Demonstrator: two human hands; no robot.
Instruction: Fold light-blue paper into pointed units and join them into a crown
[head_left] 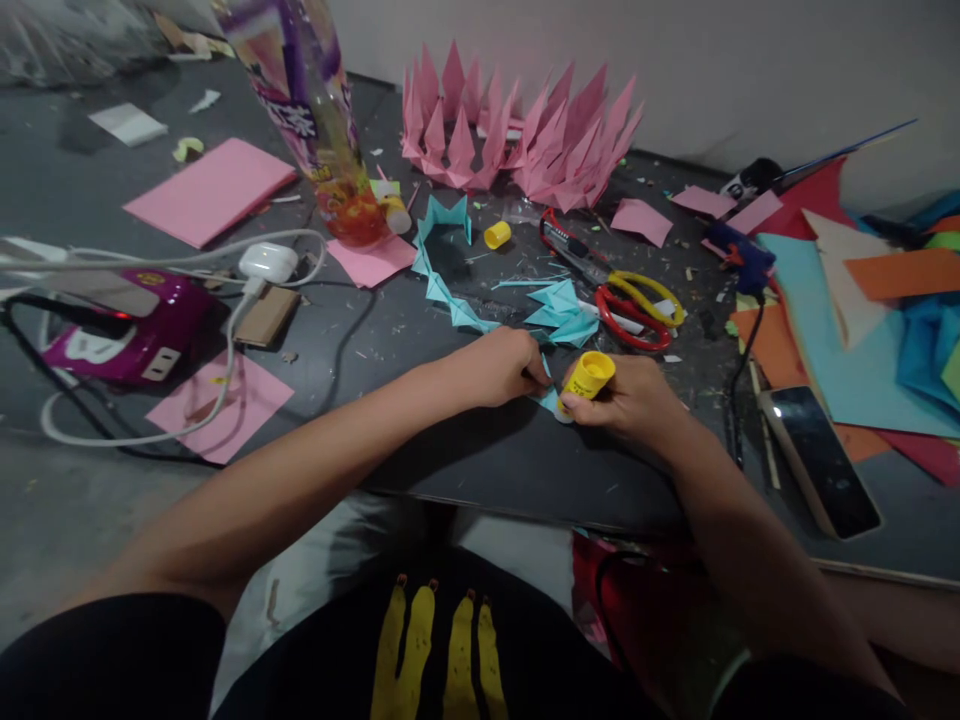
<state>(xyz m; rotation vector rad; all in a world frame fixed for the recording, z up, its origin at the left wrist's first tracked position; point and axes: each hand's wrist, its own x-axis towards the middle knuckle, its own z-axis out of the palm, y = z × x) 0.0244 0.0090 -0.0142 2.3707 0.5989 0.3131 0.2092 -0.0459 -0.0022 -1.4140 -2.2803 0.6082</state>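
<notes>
My right hand (637, 405) is closed around a yellow glue stick (591, 373), tilted with its lower end against a small blue paper piece (550, 398). My left hand (510, 368) lies just left of it, fingers pinched on that paper. A chain of folded light-blue paper (439, 285) curves across the table from beyond my left hand. Ahead of my hands is a small cluster of folded blue pieces (564, 310). The yellow glue cap (496, 235) lies apart from the stick, farther back.
Scissors (637, 305) and a red cutter (566, 245) lie beyond my right hand. Pink folded-paper rings (457, 140) stand at the back. A tall bottle (315, 130), a purple power strip (135, 325) and cables are at left. A phone (821, 460), glue gun (739, 250) and coloured sheets (840, 350) lie right.
</notes>
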